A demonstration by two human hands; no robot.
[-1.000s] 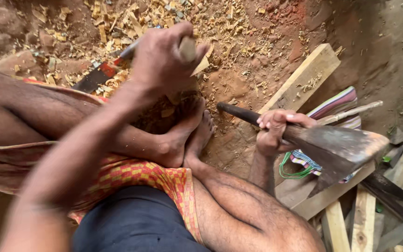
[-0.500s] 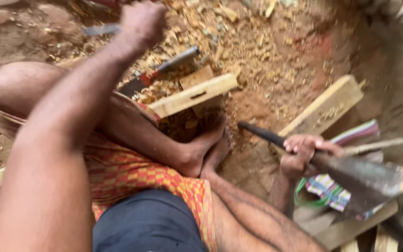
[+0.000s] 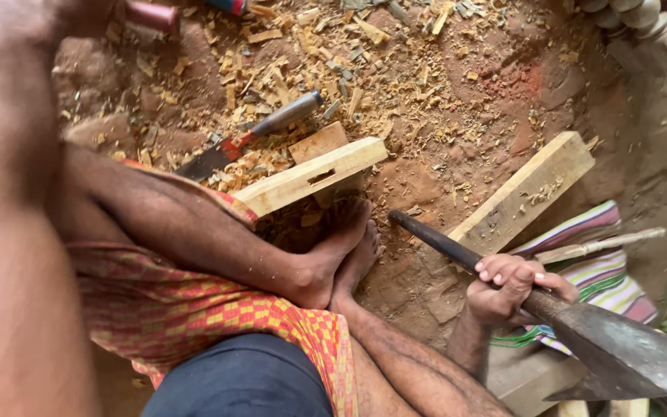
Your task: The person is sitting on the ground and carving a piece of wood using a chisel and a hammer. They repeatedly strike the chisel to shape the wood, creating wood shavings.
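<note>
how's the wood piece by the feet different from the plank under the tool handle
The notched block by the feet is paler, with a rectangular slot cut in its side; the plank looks broader and has no such slot in view. The block's near end is hidden behind the leg, while the plank's near end runs under the dark handle gripped by the right hand. Both lie flat on the chip-strewn dirt.

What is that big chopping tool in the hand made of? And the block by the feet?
The chopping tool in the right hand looks like dull, grey-brown metal, probably iron or steel, with a rough, stained blade. Its handle is dark and smooth; wood or metal, hard to tell. The block is pale, bare wood, freshly cut, with visible grain and a small slot.
</note>
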